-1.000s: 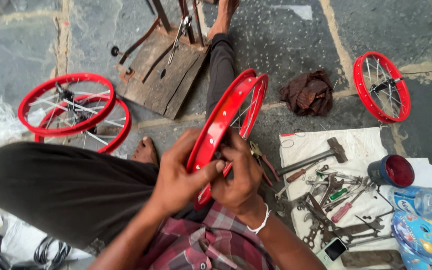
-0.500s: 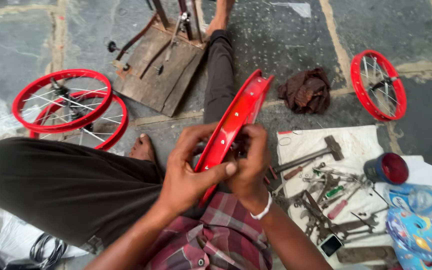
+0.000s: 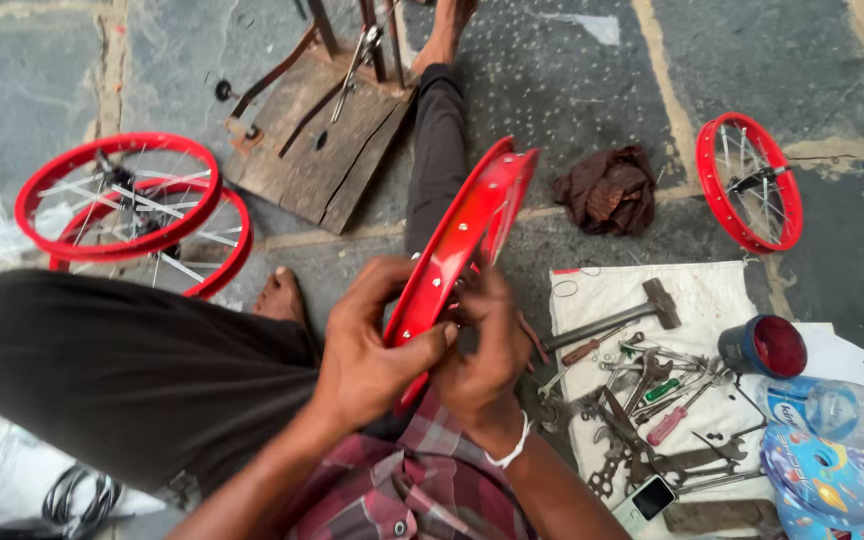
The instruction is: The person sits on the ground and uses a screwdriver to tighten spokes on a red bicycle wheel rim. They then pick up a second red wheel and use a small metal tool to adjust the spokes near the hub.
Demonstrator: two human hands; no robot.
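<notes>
I see the red wheel rim [image 3: 462, 245] standing on edge just in front of my lap, tilted so its top leans away toward my outstretched leg; I place everything else from this rim. My left hand [image 3: 372, 350] comes up from the lower left with the forearm angled toward the rim, the wrist bent slightly inward. Its fingers wrap over the rim's near lower edge and the thumb presses flat across the red outer face, so the hand is closed around the rim in a firm pinch. My right hand [image 3: 487, 350] rises from below on the rim's other side, wrist cocked up, a white bangle at the wrist. Its fingers curl in against the inner side of the rim; they are closed tight, but whether they hold some small part between them I cannot tell, since the rim and my knuckles hide the fingertips. The two hands sit just beside each other, nearly touching at the rim.

To the right of the rim a white cloth [image 3: 612, 290] lies on the floor with a hammer [image 3: 622, 320] and a heap of spanners [image 3: 652, 420]. Far left of the rim lie two spoked red wheels [image 3: 122, 205], stacked; another spoked wheel [image 3: 750, 180] lies far right. Beyond the rim sits a wooden board [image 3: 322, 150].
</notes>
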